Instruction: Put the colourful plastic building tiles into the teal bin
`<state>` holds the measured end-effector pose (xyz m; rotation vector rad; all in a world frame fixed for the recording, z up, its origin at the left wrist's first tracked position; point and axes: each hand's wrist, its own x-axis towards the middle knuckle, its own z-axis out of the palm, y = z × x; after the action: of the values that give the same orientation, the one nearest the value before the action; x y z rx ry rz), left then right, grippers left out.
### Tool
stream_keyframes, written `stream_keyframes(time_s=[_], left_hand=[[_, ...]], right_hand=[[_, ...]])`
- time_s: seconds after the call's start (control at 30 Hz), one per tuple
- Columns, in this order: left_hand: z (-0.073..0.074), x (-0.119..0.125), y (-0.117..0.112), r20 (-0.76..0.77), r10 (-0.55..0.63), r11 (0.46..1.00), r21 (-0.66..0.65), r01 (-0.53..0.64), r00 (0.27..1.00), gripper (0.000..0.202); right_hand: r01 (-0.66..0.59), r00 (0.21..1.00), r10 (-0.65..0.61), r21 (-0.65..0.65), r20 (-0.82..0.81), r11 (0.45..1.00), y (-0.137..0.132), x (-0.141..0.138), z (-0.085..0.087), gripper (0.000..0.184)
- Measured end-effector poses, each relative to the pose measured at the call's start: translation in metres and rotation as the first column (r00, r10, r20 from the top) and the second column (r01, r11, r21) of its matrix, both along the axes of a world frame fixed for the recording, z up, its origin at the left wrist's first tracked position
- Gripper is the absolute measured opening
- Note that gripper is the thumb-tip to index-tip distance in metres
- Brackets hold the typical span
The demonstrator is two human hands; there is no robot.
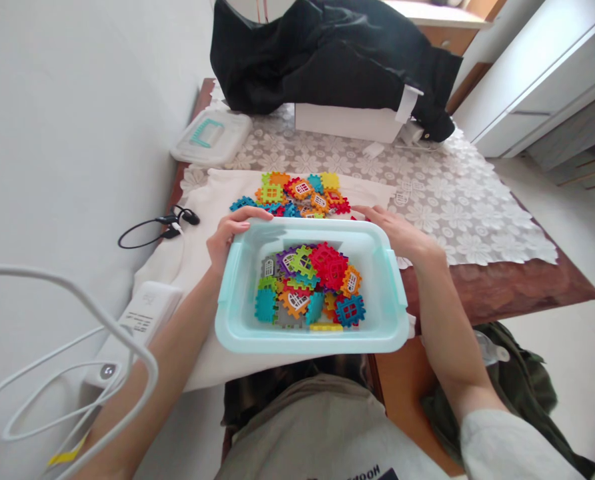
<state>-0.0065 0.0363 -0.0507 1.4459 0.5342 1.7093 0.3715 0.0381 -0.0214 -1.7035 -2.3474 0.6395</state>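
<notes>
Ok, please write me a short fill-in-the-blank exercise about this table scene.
1. The left hand and right hand hold the tub, which has ____ lid on.
2. A lid lies to the ____ of the white box.
3. A ____ garment covers that box.
4. Loose tiles lie on a ____ cloth.
Answers: no; left; black; white.
</notes>
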Motion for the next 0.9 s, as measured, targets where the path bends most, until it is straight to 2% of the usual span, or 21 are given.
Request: stream_keyframes(time_s=[0.07, 0.13, 0.27, 0.33, 0.43, 0.6, 0.77, 0.9], left_hand=[[0.0, 0.0, 0.0, 0.013, -0.007, 1.0, -0.021, 0.007, 1.0, 0.032], [0.0, -0.001, 0.0, 0.009, -0.026, 0.998, -0.052, 0.026, 1.0, 0.028], [0.001, -0.004, -0.001, -0.028, -0.032, 0.99, -0.141, 0.027, 0.999, 0.022], [0.0, -0.004, 0.0, -0.026, -0.026, 0.993, -0.119, 0.022, 0.999, 0.024], [-0.002, -0.004, 0.001, -0.024, -0.026, 1.0, -0.007, 0.026, 0.999, 0.03], [-0.002, -0.002, 0.004, -0.043, -0.026, 0.996, 0.089, 0.03, 0.999, 0.036], [0.002, -0.001, 0.001, -0.024, -0.017, 1.0, -0.003, 0.017, 1.0, 0.036], [0.006, 0.001, -0.003, -0.007, -0.028, 0.998, -0.06, 0.028, 1.0, 0.03]], right_hand=[[-0.054, 0.998, 0.054, 0.006, -0.04, 0.999, -0.002, 0.002, 0.0, 0.05], [-0.106, 0.991, 0.105, 0.001, -0.08, 0.994, -0.003, 0.004, 0.0, 0.035], [-0.11, 0.991, 0.107, -0.038, -0.08, 0.993, -0.004, 0.0, 0.005, 0.016], [-0.104, 0.993, 0.101, -0.044, -0.064, 0.994, -0.004, -0.004, 0.008, 0.013], [-0.102, 0.993, 0.1, -0.012, -0.069, 0.995, -0.004, -0.01, 0.012, 0.009], [-0.127, 0.989, 0.129, 0.035, -0.077, 0.991, -0.001, -0.021, 0.012, 0.013], [-0.156, 0.983, 0.161, 0.058, -0.093, 0.986, 0.002, -0.021, 0.002, 0.025], [-0.145, 0.979, 0.16, 0.125, -0.124, 0.981, 0.005, -0.021, -0.008, 0.026]])
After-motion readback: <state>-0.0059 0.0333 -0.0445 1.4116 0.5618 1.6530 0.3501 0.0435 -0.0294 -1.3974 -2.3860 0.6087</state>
